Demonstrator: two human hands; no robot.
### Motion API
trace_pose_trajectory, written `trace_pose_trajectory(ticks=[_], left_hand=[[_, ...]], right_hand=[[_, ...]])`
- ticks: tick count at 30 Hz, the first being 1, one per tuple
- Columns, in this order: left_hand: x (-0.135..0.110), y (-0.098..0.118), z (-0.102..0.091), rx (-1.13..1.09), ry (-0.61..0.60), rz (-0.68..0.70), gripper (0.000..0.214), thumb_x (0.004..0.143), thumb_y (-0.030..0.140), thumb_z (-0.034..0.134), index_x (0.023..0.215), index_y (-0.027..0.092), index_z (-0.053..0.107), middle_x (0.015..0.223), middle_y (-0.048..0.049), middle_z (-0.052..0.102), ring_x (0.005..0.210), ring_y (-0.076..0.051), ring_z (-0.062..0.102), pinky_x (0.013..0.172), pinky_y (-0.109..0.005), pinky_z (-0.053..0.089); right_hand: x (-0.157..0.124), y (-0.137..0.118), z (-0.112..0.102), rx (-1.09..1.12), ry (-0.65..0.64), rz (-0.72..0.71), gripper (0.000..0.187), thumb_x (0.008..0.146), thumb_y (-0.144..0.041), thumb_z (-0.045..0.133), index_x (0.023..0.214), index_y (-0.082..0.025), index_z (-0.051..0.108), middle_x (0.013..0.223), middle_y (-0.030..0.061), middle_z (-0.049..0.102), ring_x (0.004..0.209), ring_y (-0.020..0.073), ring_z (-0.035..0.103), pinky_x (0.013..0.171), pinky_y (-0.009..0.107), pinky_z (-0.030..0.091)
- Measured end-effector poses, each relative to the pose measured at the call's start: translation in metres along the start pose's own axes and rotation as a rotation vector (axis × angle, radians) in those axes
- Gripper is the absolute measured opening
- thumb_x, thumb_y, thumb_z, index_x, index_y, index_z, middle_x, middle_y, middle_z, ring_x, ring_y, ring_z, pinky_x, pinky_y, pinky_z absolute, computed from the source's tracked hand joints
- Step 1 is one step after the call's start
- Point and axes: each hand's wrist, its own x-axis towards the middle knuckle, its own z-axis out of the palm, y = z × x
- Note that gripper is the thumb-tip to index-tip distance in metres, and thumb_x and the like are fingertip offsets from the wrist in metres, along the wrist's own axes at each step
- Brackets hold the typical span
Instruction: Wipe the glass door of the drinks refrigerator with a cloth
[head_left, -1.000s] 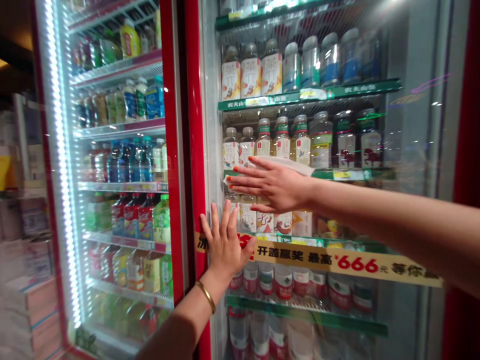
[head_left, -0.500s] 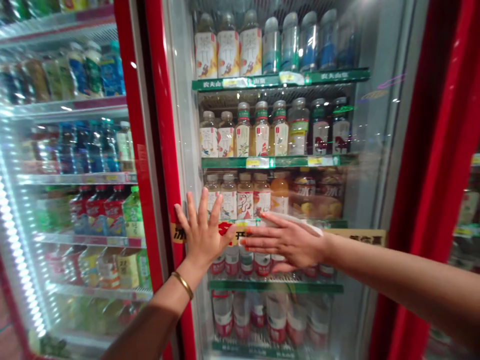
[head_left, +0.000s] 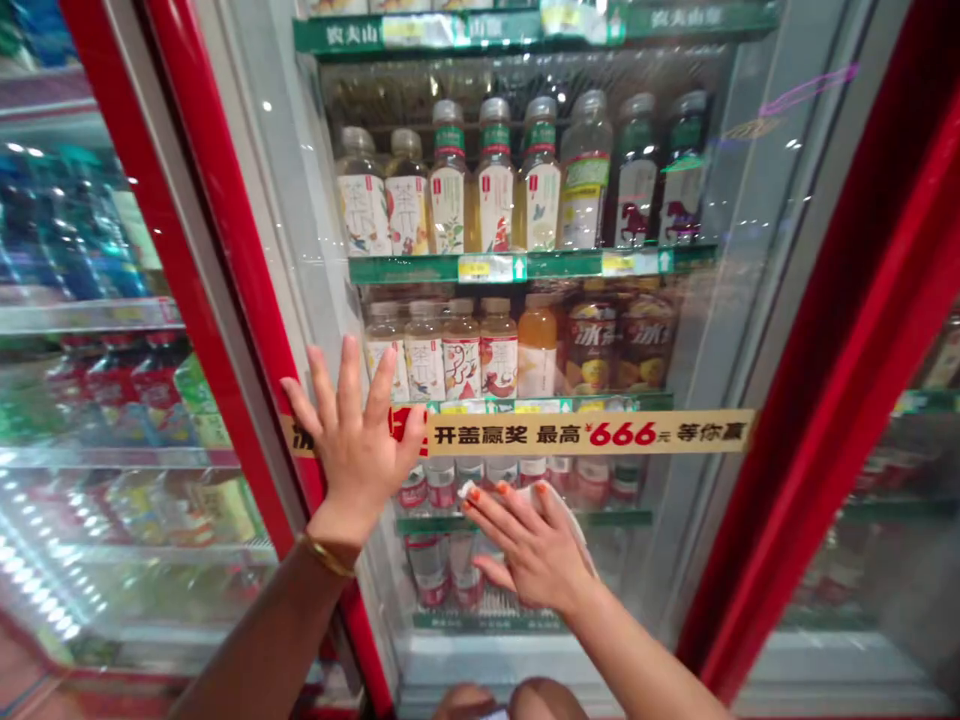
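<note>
My left hand (head_left: 352,440) lies flat and spread against the glass door (head_left: 705,330) of a red-framed drinks fridge, by its left frame, over the end of a yellow banner sticker (head_left: 592,433). A gold bangle sits on that wrist. My right hand (head_left: 529,545) is lower, fingers stretched out, pressing a white cloth (head_left: 559,505) flat against the glass below the banner. Only the cloth's edge shows beside and under the hand.
Behind the glass, shelves hold rows of tea bottles (head_left: 450,195) and juice bottles (head_left: 480,350), with green price rails. Another lit fridge (head_left: 82,330) stands to the left. A red door frame (head_left: 825,400) runs down the right. My knees (head_left: 487,700) show at the bottom.
My right hand with the cloth has slid down the glass from the middle shelf to below the banner. The view has dropped lower and closer. My left hand stays pressed on the same spot.
</note>
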Motion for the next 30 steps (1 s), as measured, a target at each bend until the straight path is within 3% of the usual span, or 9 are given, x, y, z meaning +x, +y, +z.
trace_pose_trajectory(ticks=[3, 7, 10, 13, 16, 21, 24, 26, 30], left_hand=[[-0.040, 0.014, 0.005, -0.003, -0.020, 0.079, 0.085, 0.098, 0.039, 0.069, 0.173, 0.039, 0.029, 0.187, -0.0001, 0.012, 0.175, -0.033, 0.004, 0.140, -0.067, -0.005], [-0.103, 0.039, 0.018, -0.018, -0.034, 0.140, 0.087, 0.096, 0.042, 0.069, 0.173, 0.034, 0.028, 0.186, -0.0022, 0.014, 0.175, -0.033, 0.006, 0.140, -0.065, -0.002], [-0.124, 0.046, 0.028, -0.006, 0.005, 0.117, 0.088, 0.096, 0.041, 0.068, 0.174, 0.030, 0.029, 0.186, -0.0040, 0.013, 0.175, -0.034, 0.005, 0.140, -0.065, -0.001], [-0.127, 0.041, 0.034, 0.002, 0.005, 0.135, 0.088, 0.094, 0.042, 0.071, 0.173, 0.030, 0.032, 0.186, -0.0056, 0.016, 0.175, -0.035, 0.007, 0.140, -0.066, 0.000], [-0.129, 0.035, 0.036, -0.003, -0.012, 0.143, 0.089, 0.092, 0.042, 0.074, 0.171, 0.029, 0.036, 0.186, -0.0068, 0.016, 0.175, -0.036, 0.006, 0.140, -0.067, 0.000], [-0.131, 0.036, 0.035, 0.004, -0.002, 0.147, 0.089, 0.092, 0.042, 0.074, 0.171, 0.029, 0.035, 0.187, -0.0053, 0.014, 0.174, -0.036, 0.009, 0.141, -0.067, 0.002], [-0.131, 0.037, 0.034, 0.024, 0.004, 0.158, 0.092, 0.092, 0.041, 0.075, 0.172, 0.027, 0.033, 0.187, -0.0065, 0.014, 0.174, -0.036, 0.009, 0.141, -0.066, 0.003], [-0.130, 0.036, 0.033, 0.028, 0.004, 0.157, 0.095, 0.091, 0.039, 0.076, 0.173, 0.026, 0.031, 0.186, -0.0085, 0.016, 0.174, -0.036, 0.010, 0.141, -0.067, 0.005], [-0.132, 0.032, 0.033, 0.039, 0.000, 0.185, 0.098, 0.088, 0.039, 0.079, 0.173, 0.023, 0.031, 0.185, -0.0125, 0.018, 0.174, -0.038, 0.010, 0.140, -0.069, 0.004]], right_hand=[[-0.038, 0.025, -0.002, -0.017, -0.016, 0.056, 0.070, 0.109, -0.053, 0.047, 0.174, -0.039, 0.028, 0.182, -0.0104, 0.025, 0.174, 0.0178, 0.007, 0.143, 0.044, 0.009], [-0.072, 0.088, -0.002, -0.095, 0.159, 0.661, 0.071, 0.112, -0.037, 0.031, 0.178, -0.022, 0.011, 0.187, 0.0110, 0.008, 0.174, 0.0355, -0.004, 0.134, 0.080, 0.007], [-0.073, 0.041, 0.016, -0.094, 0.244, 0.968, 0.070, 0.112, -0.037, 0.026, 0.178, -0.023, 0.007, 0.186, 0.0141, 0.006, 0.173, 0.0401, -0.003, 0.128, 0.088, 0.011], [-0.066, -0.042, 0.035, -0.036, 0.101, 0.593, 0.075, 0.108, -0.034, 0.038, 0.178, -0.019, 0.013, 0.186, 0.0074, 0.007, 0.174, 0.0332, -0.002, 0.139, 0.070, 0.005], [-0.076, -0.057, 0.035, 0.022, -0.011, 0.196, 0.072, 0.105, -0.043, 0.045, 0.175, -0.034, 0.029, 0.183, -0.0111, 0.021, 0.173, 0.0222, 0.012, 0.143, 0.047, 0.005], [-0.116, 0.037, 0.016, -0.137, 0.182, 0.739, 0.074, 0.108, -0.023, 0.029, 0.178, -0.021, 0.007, 0.187, 0.0067, 0.001, 0.174, 0.0306, -0.005, 0.138, 0.073, 0.005], [-0.110, 0.023, 0.028, -0.176, 0.272, 1.013, 0.072, 0.109, -0.028, 0.021, 0.178, -0.022, 0.003, 0.186, 0.0103, 0.000, 0.174, 0.0350, -0.002, 0.133, 0.082, 0.012], [-0.094, -0.023, 0.040, -0.126, 0.201, 0.917, 0.073, 0.109, -0.033, 0.030, 0.178, -0.021, 0.009, 0.186, 0.0113, 0.010, 0.174, 0.0367, 0.002, 0.134, 0.080, 0.012], [-0.076, -0.069, 0.046, 0.049, 0.007, 0.277, 0.069, 0.105, -0.048, 0.045, 0.171, -0.030, 0.041, 0.177, -0.0025, 0.041, 0.173, 0.0308, 0.013, 0.142, 0.059, 0.004]])
